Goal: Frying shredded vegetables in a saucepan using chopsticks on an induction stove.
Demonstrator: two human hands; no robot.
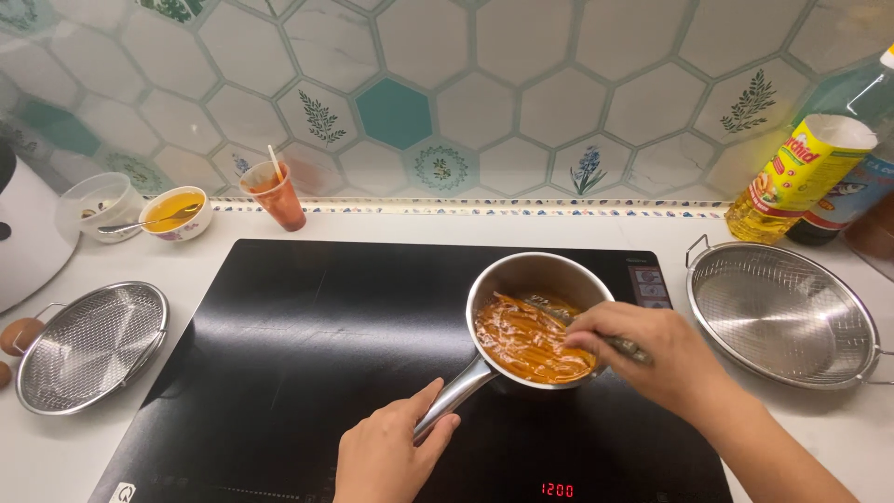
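utensil: the right hand covers most of the metal utensil; only the end in the orange sauce shows, too blurred to tell its kind.
saucepan handle: its end is hidden in the left hand.
left hand: wrist cut off by the bottom edge.
bottles at 2 o'clock: the dark bottle is half hidden behind the yellow oil bottle and cut by the right edge.
white appliance at 9 o'clock: cut by the left edge (kind unclear).
eggs: partly behind the small strainer, one nearly out of view.
small white bowl: contents too small to tell.
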